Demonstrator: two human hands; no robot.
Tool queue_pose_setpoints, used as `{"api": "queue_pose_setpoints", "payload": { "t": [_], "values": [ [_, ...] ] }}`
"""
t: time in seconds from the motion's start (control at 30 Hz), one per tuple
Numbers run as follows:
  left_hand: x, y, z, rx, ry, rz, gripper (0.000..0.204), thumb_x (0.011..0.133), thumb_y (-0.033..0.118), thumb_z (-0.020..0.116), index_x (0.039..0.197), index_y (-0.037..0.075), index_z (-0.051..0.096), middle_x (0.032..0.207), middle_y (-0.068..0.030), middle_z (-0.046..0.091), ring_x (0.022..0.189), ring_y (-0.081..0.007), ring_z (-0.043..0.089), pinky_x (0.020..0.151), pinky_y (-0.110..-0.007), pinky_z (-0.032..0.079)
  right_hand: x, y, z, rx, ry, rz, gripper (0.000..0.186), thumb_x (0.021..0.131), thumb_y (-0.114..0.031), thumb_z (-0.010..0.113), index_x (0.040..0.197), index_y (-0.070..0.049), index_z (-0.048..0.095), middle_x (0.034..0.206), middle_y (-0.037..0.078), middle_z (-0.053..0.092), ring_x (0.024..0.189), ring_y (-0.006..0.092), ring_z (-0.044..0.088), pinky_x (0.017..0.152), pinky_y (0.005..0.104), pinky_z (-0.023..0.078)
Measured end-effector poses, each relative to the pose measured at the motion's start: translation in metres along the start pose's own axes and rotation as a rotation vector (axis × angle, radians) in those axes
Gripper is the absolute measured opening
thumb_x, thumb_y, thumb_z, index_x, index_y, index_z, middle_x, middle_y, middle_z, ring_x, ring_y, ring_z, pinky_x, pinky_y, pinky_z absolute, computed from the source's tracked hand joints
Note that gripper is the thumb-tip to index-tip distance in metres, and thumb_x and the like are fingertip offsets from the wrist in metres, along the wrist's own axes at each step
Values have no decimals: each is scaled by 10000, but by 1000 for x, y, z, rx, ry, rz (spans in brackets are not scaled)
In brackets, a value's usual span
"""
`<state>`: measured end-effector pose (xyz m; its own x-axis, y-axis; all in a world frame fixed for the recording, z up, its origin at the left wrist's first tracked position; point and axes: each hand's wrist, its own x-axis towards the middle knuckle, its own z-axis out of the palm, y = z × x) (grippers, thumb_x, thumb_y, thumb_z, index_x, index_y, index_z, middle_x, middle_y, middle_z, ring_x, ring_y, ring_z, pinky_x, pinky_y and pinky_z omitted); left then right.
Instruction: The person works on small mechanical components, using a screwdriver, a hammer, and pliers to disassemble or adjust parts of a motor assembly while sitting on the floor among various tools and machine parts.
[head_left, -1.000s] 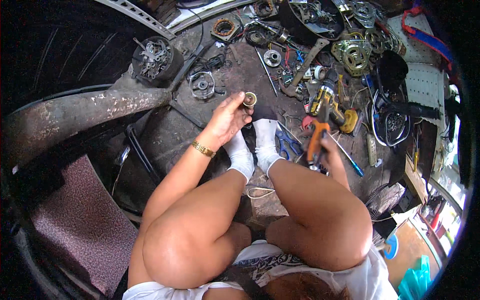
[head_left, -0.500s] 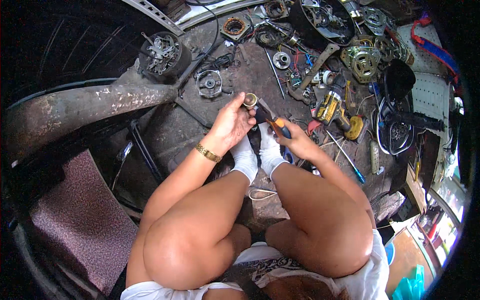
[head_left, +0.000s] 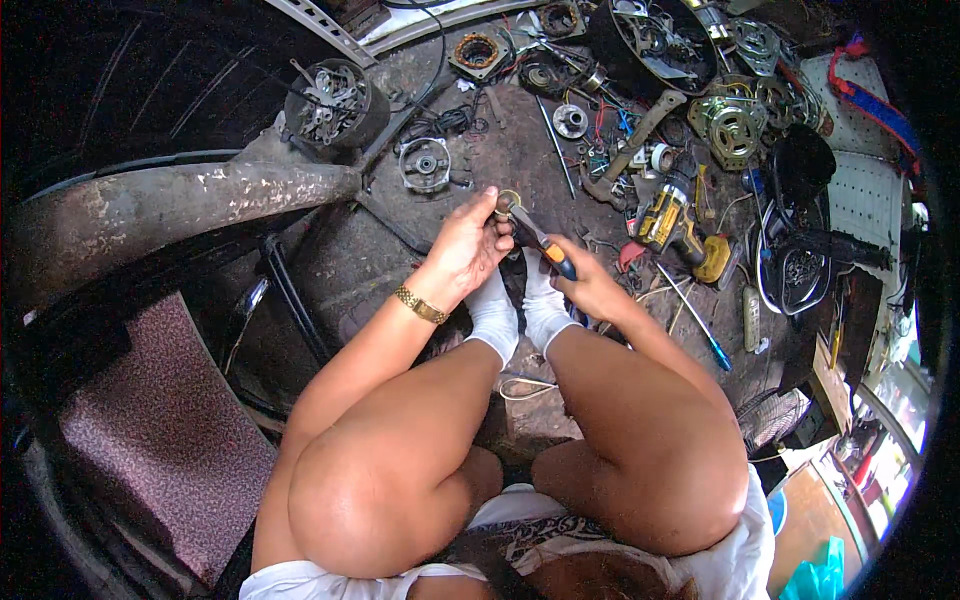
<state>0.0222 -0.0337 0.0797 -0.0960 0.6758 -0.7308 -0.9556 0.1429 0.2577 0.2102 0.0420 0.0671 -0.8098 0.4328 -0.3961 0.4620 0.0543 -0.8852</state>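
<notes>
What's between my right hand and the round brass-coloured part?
In the head view, the orange-handled tool's metal end lies between your right hand and the round part.

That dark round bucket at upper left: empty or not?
Not empty: in the bucket, grey metal pieces crowd the opening. How deep they go cannot be told.

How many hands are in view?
2: the left hand holds a round metal part; the right hand grips an orange-and-blue-handled tool, its tip at that part.
</notes>
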Motion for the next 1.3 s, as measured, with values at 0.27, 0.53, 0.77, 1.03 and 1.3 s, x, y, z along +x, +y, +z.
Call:
{"api": "queue_pose_setpoints", "payload": {
  "t": [0.27, 0.53, 0.77, 1.03, 1.3],
  "values": [
    [-6, 1, 8, 70, -6, 42, 159, 885, 210, 554, 863, 52, 563, 756, -24, 558, 615, -115, 508, 494, -227, 411, 5, 8, 11, -32, 98, -16, 376, 671, 5, 556, 1045, -26, 526, 850, 195, 587, 865, 336, 595, 762, 352, 443],
    [-9, 4, 21, -60, -40, 62, 175, 892, 223, 541, 874, 50, 556, 755, -27, 557, 590, -105, 492, 496, -232, 419, 10, -12, 7, -8, 104, -126, 516, 665, 16, 563, 1169, -12, 456, 995, 174, 566, 957, 286, 555, 864, 344, 404],
    [-9, 3, 26, -193, -50, -1, 203, 890, 246, 542, 876, 44, 564, 704, -20, 513, 592, -110, 491, 504, -232, 417, 15, -10, 8, -94, 195, -219, 591, 648, 15, 561, 1220, 3, 411, 1030, 171, 549, 979, 268, 541, 888, 336, 390],
    [-10, 2, 20, -122, -75, -19, 241, 872, 273, 568, 905, 35, 582, 727, -24, 522, 627, -115, 488, 530, -238, 403, 13, -10, 5, -55, 152, -123, 503, 612, 37, 528, 1109, 13, 457, 859, 169, 537, 810, 273, 551, 798, 337, 423],
    [-13, 0, 26, -128, -106, 68, 203, 871, 233, 573, 913, 34, 572, 715, -13, 532, 635, -114, 503, 512, -227, 403, 18, -7, 10, -69, 266, -236, 519, 612, 35, 529, 1119, -22, 437, 918, 201, 528, 935, 376, 544, 821, 373, 420]
  ]
}}
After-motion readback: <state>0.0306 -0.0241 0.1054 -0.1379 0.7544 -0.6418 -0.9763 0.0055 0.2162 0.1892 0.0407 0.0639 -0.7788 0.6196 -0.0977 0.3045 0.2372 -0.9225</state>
